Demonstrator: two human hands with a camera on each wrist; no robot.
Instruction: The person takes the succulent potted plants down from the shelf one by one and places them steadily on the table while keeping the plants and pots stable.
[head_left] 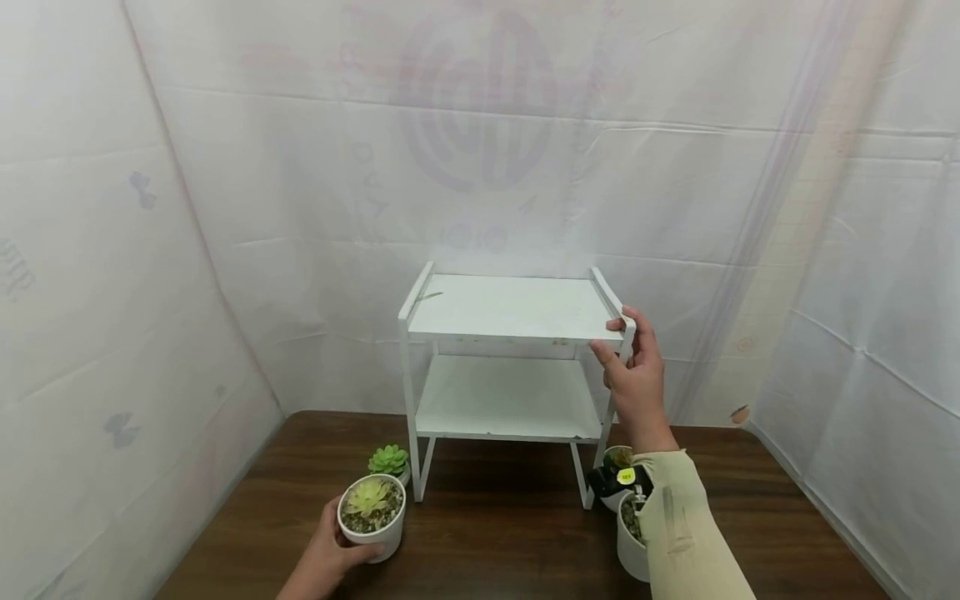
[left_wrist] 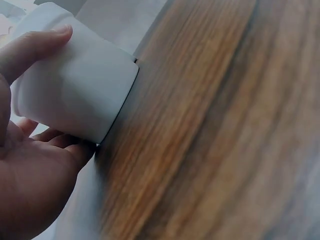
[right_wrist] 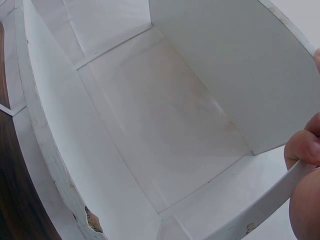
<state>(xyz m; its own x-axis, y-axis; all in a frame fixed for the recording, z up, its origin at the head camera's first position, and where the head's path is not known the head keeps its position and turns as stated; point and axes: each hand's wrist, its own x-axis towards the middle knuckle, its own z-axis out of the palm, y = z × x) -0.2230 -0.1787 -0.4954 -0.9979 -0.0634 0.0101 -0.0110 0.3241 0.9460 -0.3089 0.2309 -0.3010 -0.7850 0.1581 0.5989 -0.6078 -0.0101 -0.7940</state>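
In the head view my left hand (head_left: 334,546) holds a white pot (head_left: 387,537) with a pale green succulent and gravel in it. The thumb lies along the pot's side in the left wrist view, fingers around the other side, and the pot's base (left_wrist: 120,107) is right at the wooden tabletop (left_wrist: 200,125). My right hand (head_left: 636,379) grips the front right upright of a white two-tier shelf (head_left: 517,304), near the top board. In the right wrist view its curled fingers (right_wrist: 302,147) wrap that upright (right_wrist: 280,192). Both shelf boards are bare.
A bright green succulent (head_left: 388,460) in a white pot stands behind the held pot, by the shelf's left leg. Two more white pots, a rear one (head_left: 611,502) and a front one (head_left: 632,554), stand by the right leg, partly hidden by the right sleeve. White sheeting (head_left: 300,208) surrounds the table.
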